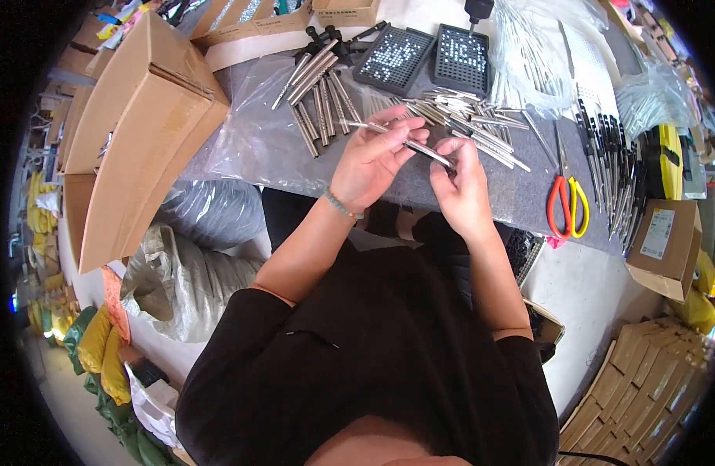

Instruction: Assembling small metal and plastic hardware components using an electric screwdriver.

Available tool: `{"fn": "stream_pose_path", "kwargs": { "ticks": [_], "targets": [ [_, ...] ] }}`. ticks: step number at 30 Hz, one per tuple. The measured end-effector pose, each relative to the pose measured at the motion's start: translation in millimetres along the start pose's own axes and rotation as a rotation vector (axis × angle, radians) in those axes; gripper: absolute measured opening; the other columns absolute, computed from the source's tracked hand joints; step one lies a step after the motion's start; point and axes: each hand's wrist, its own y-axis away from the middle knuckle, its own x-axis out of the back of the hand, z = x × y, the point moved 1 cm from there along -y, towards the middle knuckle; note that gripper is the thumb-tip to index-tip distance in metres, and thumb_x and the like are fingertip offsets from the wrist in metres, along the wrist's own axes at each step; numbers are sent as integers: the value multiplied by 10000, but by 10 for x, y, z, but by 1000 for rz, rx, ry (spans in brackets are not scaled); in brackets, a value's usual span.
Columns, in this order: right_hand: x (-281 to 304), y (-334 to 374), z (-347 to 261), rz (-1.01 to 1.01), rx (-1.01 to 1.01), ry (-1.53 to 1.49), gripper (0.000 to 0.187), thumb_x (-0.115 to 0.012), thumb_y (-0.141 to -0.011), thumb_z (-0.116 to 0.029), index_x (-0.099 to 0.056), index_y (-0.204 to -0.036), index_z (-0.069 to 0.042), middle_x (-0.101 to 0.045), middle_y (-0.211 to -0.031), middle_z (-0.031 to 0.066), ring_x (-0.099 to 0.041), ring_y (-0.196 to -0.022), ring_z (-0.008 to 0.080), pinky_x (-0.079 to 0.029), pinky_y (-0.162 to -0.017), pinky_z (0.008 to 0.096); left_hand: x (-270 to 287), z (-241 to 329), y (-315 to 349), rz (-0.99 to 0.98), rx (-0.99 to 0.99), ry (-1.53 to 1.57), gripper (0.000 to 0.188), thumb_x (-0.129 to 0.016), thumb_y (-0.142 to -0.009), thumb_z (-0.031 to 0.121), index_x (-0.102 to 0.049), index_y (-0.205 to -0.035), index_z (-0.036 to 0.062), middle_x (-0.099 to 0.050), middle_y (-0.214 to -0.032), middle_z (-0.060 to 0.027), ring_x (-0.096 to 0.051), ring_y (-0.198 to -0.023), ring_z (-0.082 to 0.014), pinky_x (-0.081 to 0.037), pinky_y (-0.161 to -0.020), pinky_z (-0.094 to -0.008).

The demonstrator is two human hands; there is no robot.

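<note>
A slim silver pen-like rod with a black section (430,152) slants down to the right between my two hands, above the table's near edge. My left hand (373,159), a beaded bracelet at its wrist, grips it between thumb and fingers. My right hand (461,182) is closed around its lower right end, so that tip is partly hidden. Just beyond my hands lies a loose pile of silver metal tubes (482,124). More tubes (319,109) lie to the left on clear plastic.
Two black perforated trays (357,71) of small silver parts stand at the back. To the right are red-and-yellow-handled scissors (561,206), a row of black-and-silver pens (606,167) and a bag of thin rods (528,58). A big cardboard box (151,147) borders the left side.
</note>
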Motion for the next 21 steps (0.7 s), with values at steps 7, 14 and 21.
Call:
{"fn": "stream_pose_path", "kwargs": {
  "ticks": [7, 14, 21],
  "targets": [
    [-47, -9, -56, 31, -47, -334, 370, -563, -812, 21, -436, -1157, -27, -558, -877, 81, -601, -789, 162, -503, -701, 267, 48, -88, 59, 78, 68, 26, 169, -536, -922, 102, -601, -1061, 31, -638, -1060, -126, -608, -1013, -212, -500, -872, -327],
    [236, 68, 37, -37, -47, 57, 258, -672, -820, -102, -618, -1049, 2, -655, -915, 136, -652, -819, 205, -514, -712, 293, 61, -59, 63, 80, 29, 18, 162, -534, -926, 111, -597, -1053, 33, -640, -1050, -126, -612, -1008, -215, -507, -868, -335],
    [252, 55, 35, -81, 0, 61, 204, -685, -805, -146, -655, -952, -8, -670, -866, 141, -659, -756, 265, -507, -658, 320, 92, -55, 92, 59, 27, -54, 202, -509, -937, 131, -588, -1093, 29, -631, -1088, -149, -604, -1039, -249, -494, -903, -352]
  ]
}}
